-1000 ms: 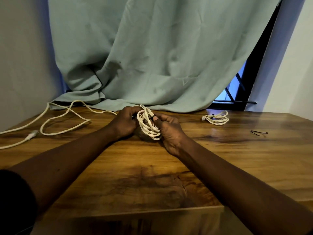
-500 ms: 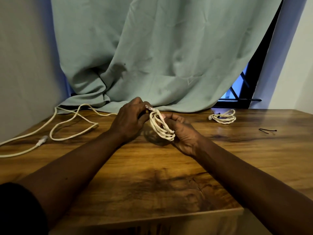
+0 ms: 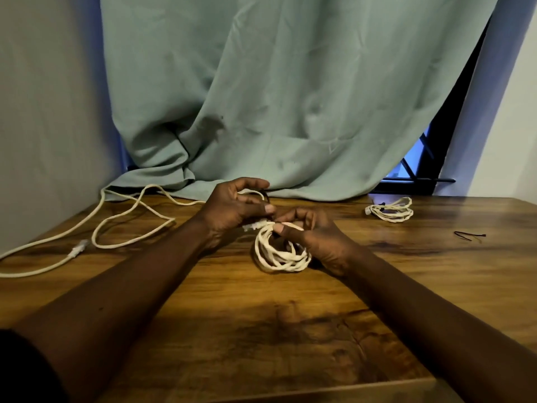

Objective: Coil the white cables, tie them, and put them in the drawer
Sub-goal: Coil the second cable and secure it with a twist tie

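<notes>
A coiled white cable (image 3: 280, 254) hangs over the wooden table (image 3: 261, 330), a little behind its middle. My right hand (image 3: 316, 239) grips the coil at its top, thumb pressed on the strands. My left hand (image 3: 235, 207) is just left of it, fingers curled, pinching a thin dark tie (image 3: 266, 196) beside the cable's plug end (image 3: 254, 226). A second white coil (image 3: 390, 210), bound with a dark tie, lies at the back right. A long uncoiled white cable (image 3: 128, 222) sprawls across the left of the table. No drawer is in view.
A loose black tie (image 3: 469, 235) lies on the table at the far right. A green curtain (image 3: 276, 97) hangs behind and drapes onto the table's back edge. A grey wall stands on the left, and a dark window frame (image 3: 418, 178) shows at the right.
The coil has dropped lower and turned flatter in my right hand. My left hand has lifted slightly off the coil and now pinches the dark tie above it.
</notes>
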